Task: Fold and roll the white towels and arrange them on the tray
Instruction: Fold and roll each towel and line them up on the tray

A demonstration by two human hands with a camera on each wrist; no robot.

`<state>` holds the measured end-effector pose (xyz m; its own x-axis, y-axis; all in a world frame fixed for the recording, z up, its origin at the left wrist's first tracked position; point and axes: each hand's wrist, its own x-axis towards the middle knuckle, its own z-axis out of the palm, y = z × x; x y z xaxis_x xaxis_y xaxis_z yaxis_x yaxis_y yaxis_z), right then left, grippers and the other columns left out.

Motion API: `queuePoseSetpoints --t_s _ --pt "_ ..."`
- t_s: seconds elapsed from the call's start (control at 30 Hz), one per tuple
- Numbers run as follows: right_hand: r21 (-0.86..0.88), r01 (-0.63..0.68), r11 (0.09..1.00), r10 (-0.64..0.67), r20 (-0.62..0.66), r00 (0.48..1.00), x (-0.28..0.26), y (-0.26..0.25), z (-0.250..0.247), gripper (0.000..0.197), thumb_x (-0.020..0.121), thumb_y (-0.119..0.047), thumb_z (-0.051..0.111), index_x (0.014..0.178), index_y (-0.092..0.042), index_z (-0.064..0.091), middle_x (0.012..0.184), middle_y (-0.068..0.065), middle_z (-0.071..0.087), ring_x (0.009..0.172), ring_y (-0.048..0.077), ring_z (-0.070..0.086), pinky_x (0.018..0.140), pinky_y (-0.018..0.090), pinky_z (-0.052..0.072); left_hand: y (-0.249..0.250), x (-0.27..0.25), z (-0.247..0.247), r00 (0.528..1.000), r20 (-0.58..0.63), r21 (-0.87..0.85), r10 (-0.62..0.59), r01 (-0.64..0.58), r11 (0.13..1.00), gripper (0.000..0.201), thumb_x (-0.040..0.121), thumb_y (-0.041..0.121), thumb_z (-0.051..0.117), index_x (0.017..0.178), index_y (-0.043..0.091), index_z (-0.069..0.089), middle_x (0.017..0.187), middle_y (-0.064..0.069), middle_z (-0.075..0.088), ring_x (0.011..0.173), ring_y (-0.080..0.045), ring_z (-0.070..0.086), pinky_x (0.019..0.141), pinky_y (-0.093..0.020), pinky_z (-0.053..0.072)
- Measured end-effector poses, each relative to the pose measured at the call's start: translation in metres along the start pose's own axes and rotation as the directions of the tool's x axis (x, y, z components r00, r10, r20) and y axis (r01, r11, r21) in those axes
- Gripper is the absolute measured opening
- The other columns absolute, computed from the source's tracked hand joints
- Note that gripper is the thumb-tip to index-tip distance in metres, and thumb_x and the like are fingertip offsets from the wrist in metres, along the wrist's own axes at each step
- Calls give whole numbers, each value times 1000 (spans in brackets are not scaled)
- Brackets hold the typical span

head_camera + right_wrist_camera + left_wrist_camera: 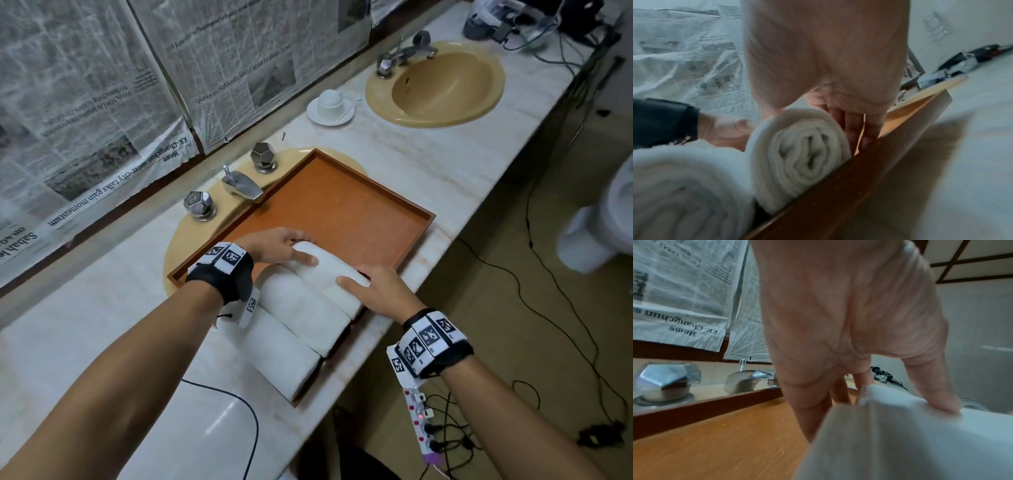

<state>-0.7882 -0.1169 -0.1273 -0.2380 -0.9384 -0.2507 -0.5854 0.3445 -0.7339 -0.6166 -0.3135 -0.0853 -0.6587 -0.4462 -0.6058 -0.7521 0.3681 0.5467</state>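
White rolled cotton towels (301, 329) lay side by side along the near edge of the shallow brown wooden tray (346, 202) on the pale marble worktop (445, 144). Both hands gripped the farthest roll (325, 270): left hand (274, 245) at its left end, right hand (380, 287) at its right.
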Motion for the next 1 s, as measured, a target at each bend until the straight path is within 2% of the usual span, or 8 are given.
queuePoseSetpoints --t_s 0.13,0.33,0.47,0.63,0.8,1.0 --pt "-100 13 995 -15 -14 1000 -4 -4 3 61 79 -68 48 121 -25 59 105 -5 62 96 16 58 85 39 52 2 -5 1 1000 -1 83 14 -14 996 64 82 60 71 139 46 47 134 11 57 118 -16 56 109 -44 42" --pt "-179 10 984 -8 11 1000 -9 -8 5 68 77 -71 46 126 -23 51 113 -1 58 102 19 56 88 45 51 13 -17 4 999 -34 158 35 -29 987 62 91 51 65 147 38 41 144 4 49 124 -18 48 108 -39 36" --pt "-187 20 982 -21 -2 1000 -12 -13 5 67 84 -65 53 133 -20 48 122 -1 55 111 19 54 92 45 49 15 -22 5 996 -72 172 51 -38 984 63 91 50 65 148 35 41 150 3 44 129 -20 47 108 -38 36" --pt "-224 23 974 -32 -38 999 -16 -20 -3 77 90 -61 54 149 -17 33 145 1 44 132 20 42 106 42 41 10 -32 3 983 -174 145 66 -41 989 63 88 54 66 145 37 44 150 4 44 127 -17 50 108 -43 42" --pt "-263 77 962 -90 -35 995 -20 -28 -13 77 91 -62 51 151 -18 31 150 1 39 136 21 40 107 42 40 10 -57 11 958 -276 128 84 -50 991 64 89 51 67 146 31 44 147 2 45 125 -18 51 104 -41 45" --pt "-267 183 946 -196 -23 980 -30 -40 -16 73 90 -60 53 148 -19 36 147 -2 42 134 18 41 107 40 40 7 -98 31 932 -360 52 34 -16 999 64 90 51 66 145 29 43 147 1 45 128 -18 49 105 -41 44"
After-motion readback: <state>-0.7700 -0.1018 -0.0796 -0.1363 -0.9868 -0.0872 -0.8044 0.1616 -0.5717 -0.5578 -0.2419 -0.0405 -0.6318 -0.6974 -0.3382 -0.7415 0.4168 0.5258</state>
